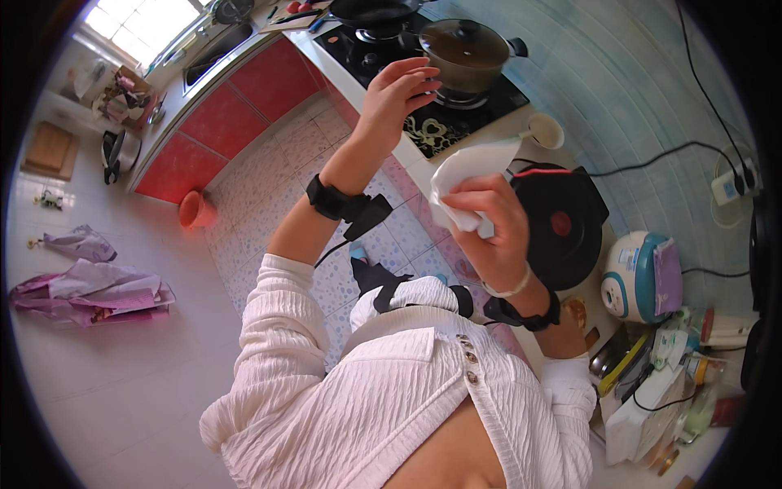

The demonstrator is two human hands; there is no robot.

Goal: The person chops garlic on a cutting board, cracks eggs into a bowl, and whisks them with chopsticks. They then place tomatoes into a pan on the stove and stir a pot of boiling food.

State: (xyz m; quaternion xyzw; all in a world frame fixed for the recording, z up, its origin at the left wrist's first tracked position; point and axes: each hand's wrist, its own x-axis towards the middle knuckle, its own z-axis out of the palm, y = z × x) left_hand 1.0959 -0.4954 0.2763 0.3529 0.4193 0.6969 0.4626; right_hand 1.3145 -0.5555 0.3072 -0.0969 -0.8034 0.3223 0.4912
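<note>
My right hand [498, 223] holds a crumpled white paper or cloth [467, 180] between thumb and fingers, over the counter edge. My left hand [400, 91] is raised with its fingers apart and nothing in it, in front of the stove. Beyond it a lidded pot [469, 58] stands on a burner of the black gas stove [434, 131]. A pale round dish or ladle bowl [545, 131] lies between the stove and a round black electric cooking pan [559, 226], which is close behind my right hand.
A frying pan [374, 11] is on the far burner. To the right are a white and teal appliance [635, 278], cables and a power strip [732, 184]. Packages [647, 415] crowd the near right counter. Red cabinets [226, 119] and a red bin [197, 209] are at the left.
</note>
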